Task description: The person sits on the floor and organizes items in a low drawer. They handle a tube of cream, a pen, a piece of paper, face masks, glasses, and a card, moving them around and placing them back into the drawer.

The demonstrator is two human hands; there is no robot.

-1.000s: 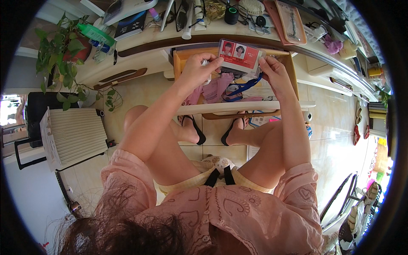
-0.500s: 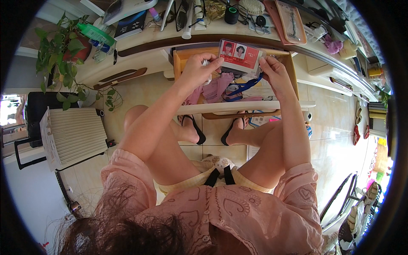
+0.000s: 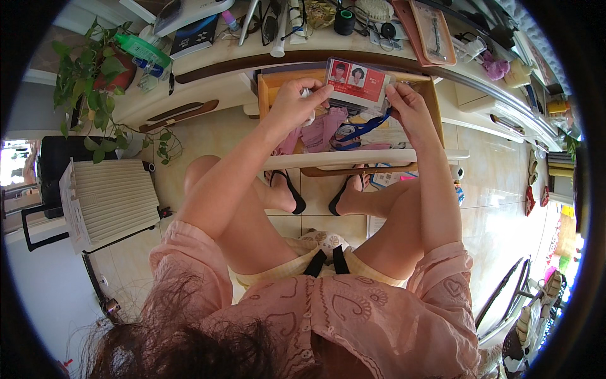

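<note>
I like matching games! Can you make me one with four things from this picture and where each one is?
Things:
1. red photo card
2. potted plant
3. blue strap
4. black sandals

Places:
A. on the person's feet, on the tiled floor
B. lying in the open drawer
C. held up between the left hand and right hand
D. far left, at the end of the desk

Pairs: 1-C, 2-D, 3-B, 4-A
</note>
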